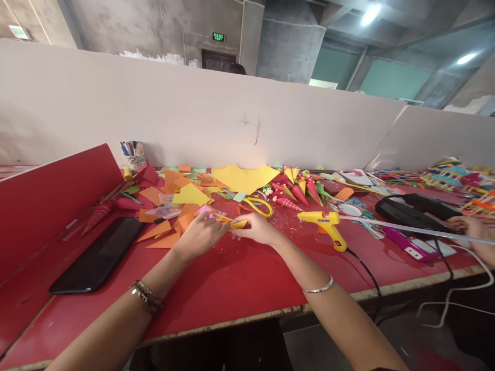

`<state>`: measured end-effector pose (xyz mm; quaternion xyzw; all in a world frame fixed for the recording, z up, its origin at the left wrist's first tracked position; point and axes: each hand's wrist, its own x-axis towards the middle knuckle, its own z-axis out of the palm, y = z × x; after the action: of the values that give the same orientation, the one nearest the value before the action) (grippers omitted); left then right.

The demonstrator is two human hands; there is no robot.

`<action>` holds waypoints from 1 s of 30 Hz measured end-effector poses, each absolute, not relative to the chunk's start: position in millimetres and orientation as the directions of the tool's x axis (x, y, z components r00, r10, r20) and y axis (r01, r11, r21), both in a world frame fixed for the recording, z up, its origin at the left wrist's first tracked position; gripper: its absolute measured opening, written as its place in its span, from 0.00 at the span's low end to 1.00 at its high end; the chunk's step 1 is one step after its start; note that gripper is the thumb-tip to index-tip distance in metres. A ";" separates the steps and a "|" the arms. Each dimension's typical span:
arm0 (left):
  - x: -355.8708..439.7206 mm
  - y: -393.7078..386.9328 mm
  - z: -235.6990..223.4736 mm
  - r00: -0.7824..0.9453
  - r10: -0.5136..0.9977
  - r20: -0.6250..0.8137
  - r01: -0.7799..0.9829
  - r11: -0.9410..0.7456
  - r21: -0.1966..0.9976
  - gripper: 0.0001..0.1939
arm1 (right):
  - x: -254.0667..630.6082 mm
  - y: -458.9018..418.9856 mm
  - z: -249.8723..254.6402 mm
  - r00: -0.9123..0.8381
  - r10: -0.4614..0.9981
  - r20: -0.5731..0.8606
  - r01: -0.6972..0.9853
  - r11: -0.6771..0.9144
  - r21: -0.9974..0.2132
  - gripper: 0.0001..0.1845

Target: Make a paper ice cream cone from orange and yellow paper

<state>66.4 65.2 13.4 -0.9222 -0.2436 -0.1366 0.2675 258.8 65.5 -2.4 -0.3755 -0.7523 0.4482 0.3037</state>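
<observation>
Both of my hands meet over the red table, around a small folded piece of yellow paper (238, 224). My right hand (258, 229) pinches the paper between thumb and fingers. On its other side, my left hand (201, 236) is closed with its fingertips at the paper's left end, where thin yellow edges show. Just beyond them lies a pair of scissors with yellow handles (266, 207), its blades partly hidden. A yellow glue gun (325, 225) rests to the right of my right hand, its nozzle pointing left.
Orange paper pieces (164, 239) and a large yellow sheet (243, 179) lie behind my hands, near red paper cones (298, 193). A black phone (98, 255) is at left, a purple power strip (412, 246) at right. Another person's hand (469, 226) holds a clear stick (402, 230).
</observation>
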 end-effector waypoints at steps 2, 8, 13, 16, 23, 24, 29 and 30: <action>65.4 66.7 11.9 0.850 0.367 0.379 0.512 -0.745 -0.428 0.12 | 258.0 65.3 -2.8 -0.535 0.834 0.135 0.302 0.338 -0.891 0.14; 63.4 70.9 8.6 0.844 0.416 0.337 0.526 -0.765 -0.373 0.13 | 256.2 63.5 -2.4 -0.502 0.843 0.195 0.390 0.421 -0.819 0.14; 61.9 70.5 11.6 0.811 0.498 0.308 0.580 -0.753 -0.310 0.14 | 252.7 63.6 -3.0 -0.485 0.821 0.302 0.455 0.532 -0.714 0.12; 59.6 70.4 13.3 0.779 0.553 0.294 0.624 -0.727 -0.287 0.15 | 249.9 64.1 -5.5 -0.510 0.781 0.360 0.485 0.607 -0.630 0.12; 52.4 75.3 12.5 0.705 0.681 0.197 0.705 -0.704 -0.084 0.14 | 244.3 62.9 -6.5 -0.617 0.647 0.448 0.607 0.754 -0.253 0.14; 50.9 76.0 12.5 0.706 0.687 0.173 0.699 -0.715 -0.013 0.14 | 243.2 62.4 -5.7 -0.635 0.626 0.453 0.611 0.766 -0.201 0.14; 44.9 77.4 13.2 0.757 0.637 0.142 0.570 -0.751 0.333 0.16 | 238.4 60.5 -1.9 -0.679 0.572 0.461 0.635 0.772 -0.023 0.14; 44.9 77.2 13.3 0.763 0.632 0.132 0.551 -0.745 0.377 0.16 | 238.2 60.5 -1.7 -0.681 0.570 0.459 0.636 0.772 -0.014 0.15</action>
<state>44.9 77.2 13.3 -0.9253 -0.3197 -0.1267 -0.1597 238.2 60.5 -1.7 -0.3298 -0.9140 -0.0733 0.2247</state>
